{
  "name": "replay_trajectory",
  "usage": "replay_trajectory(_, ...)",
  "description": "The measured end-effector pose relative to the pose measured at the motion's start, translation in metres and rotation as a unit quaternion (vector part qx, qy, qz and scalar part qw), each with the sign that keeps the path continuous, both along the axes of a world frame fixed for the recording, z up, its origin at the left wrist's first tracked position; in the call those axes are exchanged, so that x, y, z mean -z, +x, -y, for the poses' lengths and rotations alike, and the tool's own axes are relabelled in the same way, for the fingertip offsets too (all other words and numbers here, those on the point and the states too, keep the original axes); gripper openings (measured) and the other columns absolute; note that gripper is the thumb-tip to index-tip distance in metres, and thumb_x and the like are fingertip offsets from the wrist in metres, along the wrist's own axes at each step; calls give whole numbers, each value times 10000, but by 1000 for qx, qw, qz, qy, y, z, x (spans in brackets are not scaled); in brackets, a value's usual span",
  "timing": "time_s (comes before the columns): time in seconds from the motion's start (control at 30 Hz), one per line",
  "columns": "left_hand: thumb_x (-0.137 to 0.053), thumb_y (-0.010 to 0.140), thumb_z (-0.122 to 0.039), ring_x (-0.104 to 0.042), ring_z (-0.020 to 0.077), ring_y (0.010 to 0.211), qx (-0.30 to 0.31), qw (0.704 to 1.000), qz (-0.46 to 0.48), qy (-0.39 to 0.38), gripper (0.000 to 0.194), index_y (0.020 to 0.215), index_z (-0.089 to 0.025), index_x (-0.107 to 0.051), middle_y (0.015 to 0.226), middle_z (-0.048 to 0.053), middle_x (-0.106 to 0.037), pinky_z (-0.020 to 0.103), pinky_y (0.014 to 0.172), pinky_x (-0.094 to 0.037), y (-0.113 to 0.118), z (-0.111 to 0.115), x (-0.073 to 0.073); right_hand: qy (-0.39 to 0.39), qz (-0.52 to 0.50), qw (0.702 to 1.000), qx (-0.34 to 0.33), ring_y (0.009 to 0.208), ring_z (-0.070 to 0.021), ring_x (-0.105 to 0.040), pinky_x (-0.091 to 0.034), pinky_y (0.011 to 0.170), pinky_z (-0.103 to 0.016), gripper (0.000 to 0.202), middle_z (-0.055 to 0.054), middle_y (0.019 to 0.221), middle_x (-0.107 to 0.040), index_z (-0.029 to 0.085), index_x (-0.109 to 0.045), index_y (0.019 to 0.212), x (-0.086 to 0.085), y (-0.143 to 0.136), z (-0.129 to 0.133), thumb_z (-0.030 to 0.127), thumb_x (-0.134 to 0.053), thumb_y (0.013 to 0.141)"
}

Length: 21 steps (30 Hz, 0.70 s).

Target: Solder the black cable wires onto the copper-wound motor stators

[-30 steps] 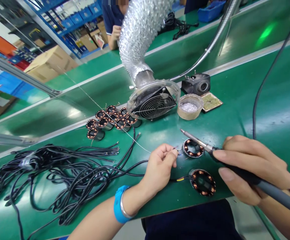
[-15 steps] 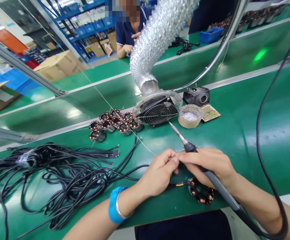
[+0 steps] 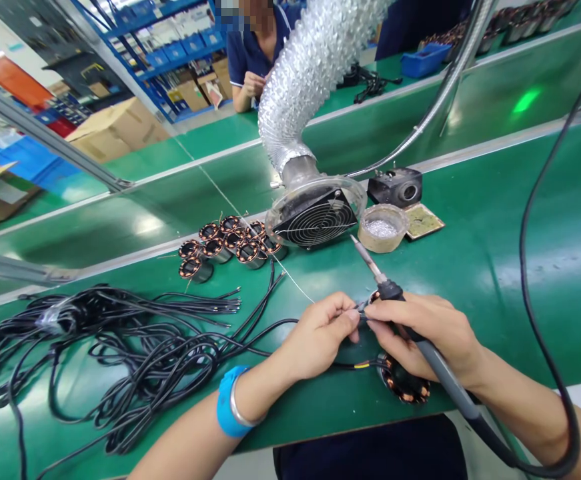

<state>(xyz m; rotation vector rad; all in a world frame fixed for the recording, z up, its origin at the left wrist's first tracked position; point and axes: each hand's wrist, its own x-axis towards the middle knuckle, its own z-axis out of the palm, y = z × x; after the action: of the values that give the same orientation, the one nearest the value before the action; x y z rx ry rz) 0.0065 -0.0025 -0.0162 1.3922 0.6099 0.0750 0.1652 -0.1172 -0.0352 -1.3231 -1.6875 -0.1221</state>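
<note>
Pinching wire (image 3: 359,308) between left hand (image 3: 315,337), right hand (image 3: 420,333) fingertips.

The right hand (image 3: 420,337) carried the soldering iron (image 3: 377,277) over to the left hand (image 3: 315,337).

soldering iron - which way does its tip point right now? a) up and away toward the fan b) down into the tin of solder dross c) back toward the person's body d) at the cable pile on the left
a: the right hand grips the soldering iron with its tip raised toward the fan, clear of the tin.
</note>
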Motion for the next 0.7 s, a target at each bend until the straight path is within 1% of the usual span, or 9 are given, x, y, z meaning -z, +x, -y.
replay_trajectory(0.1,-619,797,-578,-212,48,398,7,994,-9,-113,404,755,-189,-519,569,-50,-534,243,420,-127,4,2,0,8,1,1000,-3,675,-118,-679,-533,610,-222,308,7,827,-710,225,-593,1148,4,-2,0,44,-595,899)
replay_trajectory(0.17,-650,767,-571,-182,43,380,-8,989,-12,-146,404,731,-196,-505,519,-69,-498,244,407,-96,7,3,0,22,0,1000,2,693,-127,-691,-538,628,-229,315,0,845,-717,221,-599,1138,5,-2,0,28,-606,889)
replay_trajectory(0.27,-667,754,-515,-174,38,386,-51,989,-12,-141,368,692,-197,-491,477,-93,-427,236,415,-101,9,6,-1,22,-20,999,16,701,-114,-692,-546,663,-213,299,-3,888,-730,208,-608,1113,4,1,2,33,-649,873)
replay_trajectory(0.37,-658,742,-450,-183,33,400,-81,989,-16,-124,328,646,-196,-474,472,-93,-400,231,433,-124,10,9,-1,-49,-55,997,-4,659,-100,-674,-557,652,-197,312,-3,896,-719,190,-577,1120,1,7,5,134,-719,847)
replay_trajectory(0.4,-651,741,-432,-189,33,406,-86,989,-18,-119,317,635,-196,-468,475,-91,-399,229,439,-131,10,10,-1,-77,-60,995,-19,654,-102,-674,-557,636,-198,322,-3,896,-714,191,-564,1125,0,8,6,160,-718,844)
replay_trajectory(0.47,-637,746,-407,-199,34,417,-93,989,-20,-110,302,625,-195,-460,480,-88,-398,227,447,-143,10,11,0,-108,-61,992,-35,666,-106,-683,-555,621,-194,294,2,890,-710,203,-549,1117,0,9,6,154,-676,857)
replay_trajectory(0.53,-624,759,-401,-204,33,424,-102,989,-22,-100,297,623,-191,-462,487,-87,-397,223,451,-150,10,11,2,-105,-79,991,-11,677,-98,-686,-555,634,-179,272,12,878,-708,214,-549,1113,2,7,5,111,-634,876)
replay_trajectory(0.63,-617,775,-414,-206,32,425,-126,987,-25,-92,304,636,-187,-468,490,-94,-381,217,453,-163,11,12,3,-93,-139,985,50,612,-75,-652,-556,632,-165,305,35,836,-700,219,-548,1149,4,4,1,105,-651,886)
replay_trajectory(0.7,-621,779,-426,-203,32,423,-140,986,-26,-89,310,648,-187,-473,486,-101,-365,213,452,-170,12,13,3,-89,-142,985,47,595,-73,-645,-555,617,-163,316,37,836,-709,222,-553,1166,4,3,-1,114,-661,889)
